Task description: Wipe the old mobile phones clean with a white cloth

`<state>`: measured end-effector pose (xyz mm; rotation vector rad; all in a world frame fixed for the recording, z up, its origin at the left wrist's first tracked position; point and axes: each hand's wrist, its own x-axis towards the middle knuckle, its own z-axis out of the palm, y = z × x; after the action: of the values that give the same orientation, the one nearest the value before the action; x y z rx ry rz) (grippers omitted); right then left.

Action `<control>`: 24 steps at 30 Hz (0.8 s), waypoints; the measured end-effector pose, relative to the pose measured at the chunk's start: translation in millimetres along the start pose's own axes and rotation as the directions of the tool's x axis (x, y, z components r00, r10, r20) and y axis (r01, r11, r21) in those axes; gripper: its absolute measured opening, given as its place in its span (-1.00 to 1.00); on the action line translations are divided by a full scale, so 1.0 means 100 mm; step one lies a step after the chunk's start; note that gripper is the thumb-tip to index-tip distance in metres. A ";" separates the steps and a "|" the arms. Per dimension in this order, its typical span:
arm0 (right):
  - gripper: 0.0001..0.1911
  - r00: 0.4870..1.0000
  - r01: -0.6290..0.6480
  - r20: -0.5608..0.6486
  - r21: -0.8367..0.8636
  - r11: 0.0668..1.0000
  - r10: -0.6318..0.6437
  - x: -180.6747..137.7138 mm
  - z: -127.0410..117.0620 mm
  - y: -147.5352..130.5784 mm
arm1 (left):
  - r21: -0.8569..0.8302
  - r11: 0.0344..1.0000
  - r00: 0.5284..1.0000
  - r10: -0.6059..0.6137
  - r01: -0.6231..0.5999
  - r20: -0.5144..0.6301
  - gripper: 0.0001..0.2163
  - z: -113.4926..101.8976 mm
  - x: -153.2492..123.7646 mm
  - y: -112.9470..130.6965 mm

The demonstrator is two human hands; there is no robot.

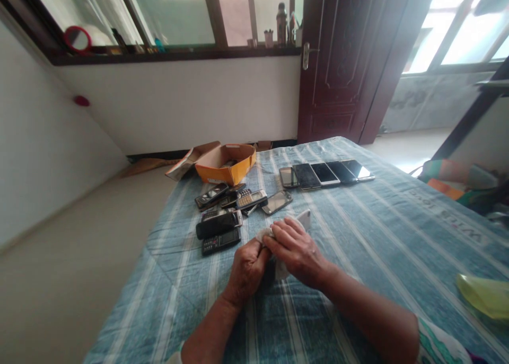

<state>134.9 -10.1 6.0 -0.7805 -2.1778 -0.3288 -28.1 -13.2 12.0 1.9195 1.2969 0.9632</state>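
In the middle of the head view, my left hand (247, 268) is closed on the near end of a pale smartphone (305, 219), most of which is covered by my fingers. My right hand (296, 250) lies over the phone and presses a white cloth (281, 271) against it. One corner of the phone sticks out beyond my right fingers. Just past my hands lies a grey touchscreen phone (277, 202). To the left is a heap of old keypad phones, among them a silver one (252, 199) and a black one (221, 241).
An open orange box (228, 172) stands at the bed's far left, its lid (193, 159) beside it. Several smartphones, including a white-edged one (325, 174), lie in a row at the far side. A yellow-green item (483, 296) rests at right on the striped blue sheet (358, 236).
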 end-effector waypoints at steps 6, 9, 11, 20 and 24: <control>-0.74 0.993 -0.118 0.012 -0.111 0.987 0.120 -0.12 -0.07 0.40 | 0.116 0.993 1.000 -0.013 0.012 0.003 -0.69 0.00 0.00 -0.01; -0.74 0.971 -0.228 0.030 -0.189 0.955 0.238 -0.18 -0.09 0.59 | 0.129 0.991 1.000 -0.023 0.024 -0.007 -0.67 0.00 0.01 -0.03; -0.76 0.939 -0.324 0.034 -0.231 0.917 0.341 -0.22 -0.08 0.67 | 0.126 0.992 0.999 -0.031 0.033 -0.017 -0.67 0.01 0.01 -0.04; -0.58 0.724 -0.686 -0.134 -0.036 0.726 0.677 -0.31 -0.06 0.82 | 0.102 0.988 0.993 -0.111 0.115 -0.036 -0.65 0.02 0.03 -0.09; -0.57 0.727 -0.674 -0.152 0.022 0.738 0.669 -0.28 -0.03 0.77 | 0.085 0.987 0.990 -0.134 0.136 -0.034 -0.64 0.02 0.04 -0.08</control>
<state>199.2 36.6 -14.9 -1.4523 -1.6029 -0.0407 -29.4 -7.5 5.4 1.8615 1.4870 0.8812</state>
